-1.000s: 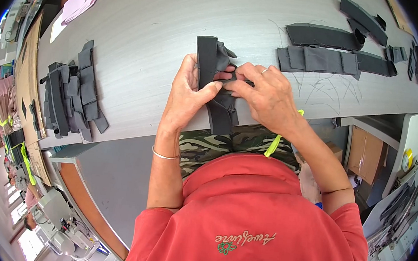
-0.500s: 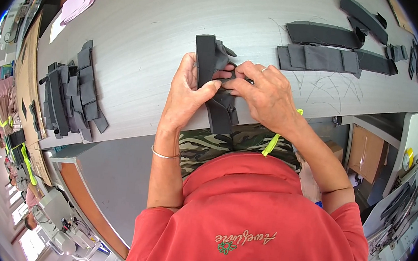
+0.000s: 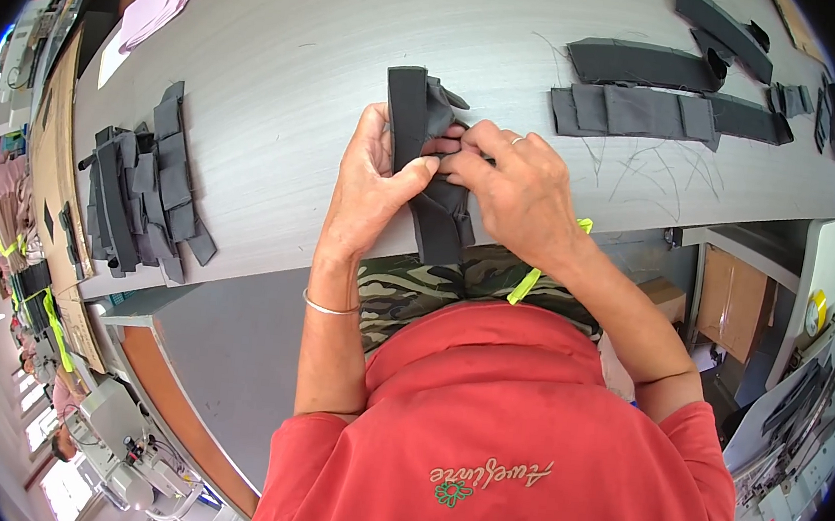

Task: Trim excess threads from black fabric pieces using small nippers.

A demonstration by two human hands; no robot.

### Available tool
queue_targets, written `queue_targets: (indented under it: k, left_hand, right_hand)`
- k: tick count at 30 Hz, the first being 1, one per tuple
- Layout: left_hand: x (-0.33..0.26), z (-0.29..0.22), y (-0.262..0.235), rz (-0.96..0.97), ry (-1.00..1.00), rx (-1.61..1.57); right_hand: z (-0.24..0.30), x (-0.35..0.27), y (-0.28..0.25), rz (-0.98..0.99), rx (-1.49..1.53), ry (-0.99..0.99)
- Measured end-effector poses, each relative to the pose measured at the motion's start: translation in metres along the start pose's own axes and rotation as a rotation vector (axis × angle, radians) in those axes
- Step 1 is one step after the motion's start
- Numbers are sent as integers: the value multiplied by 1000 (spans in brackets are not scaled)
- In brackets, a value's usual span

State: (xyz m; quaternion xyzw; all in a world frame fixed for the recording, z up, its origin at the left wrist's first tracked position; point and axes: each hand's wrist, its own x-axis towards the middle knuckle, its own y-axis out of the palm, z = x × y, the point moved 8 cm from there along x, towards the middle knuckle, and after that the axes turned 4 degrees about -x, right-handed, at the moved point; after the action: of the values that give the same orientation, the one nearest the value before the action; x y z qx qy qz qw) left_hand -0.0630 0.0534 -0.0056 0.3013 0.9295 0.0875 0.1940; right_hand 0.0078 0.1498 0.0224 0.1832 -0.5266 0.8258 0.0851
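While fingers [image 3: 473, 169] hold fabric [image 3: 407, 109] near the edge [image 3: 246, 269], tabletop [image 3: 304, 79] stretches ahead.

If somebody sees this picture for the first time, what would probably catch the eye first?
Probably the bright red shirt, filling the lower middle. Above it, the left hand and right hand hold a dark cloth strip at the near edge of the table. Dark cloth pieces lie piled on its left side.

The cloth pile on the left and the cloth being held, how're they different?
The held cloth is in the left hand and right hand; the cloth pile lies on the table, untouched. The cloth pile spreads wider than the held cloth. Both are dark, with long strips.
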Motion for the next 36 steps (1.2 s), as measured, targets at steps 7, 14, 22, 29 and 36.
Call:
queue_targets:
  k: [7, 14, 22, 29, 36]
  left_hand:
    - [0, 1, -7, 2, 67, -46]
    - [-1, -3, -5, -9, 107, -29]
    - [-14, 4, -31, -66, 174, -224]
    - [-61, -30, -39, 246, 240, -829]
    - [-68, -22, -70, -55, 180, -91]
  right_hand:
    - [-27, -19, -19, -102, 432, 416]
    - [-4, -30, -5, 60, 335, 338]
    - [28, -36, -27, 621, 1441, 173]
    - [-26, -28, -18, 198, 823, 516]
    - [-20, -28, -3, 122, 772, 530]
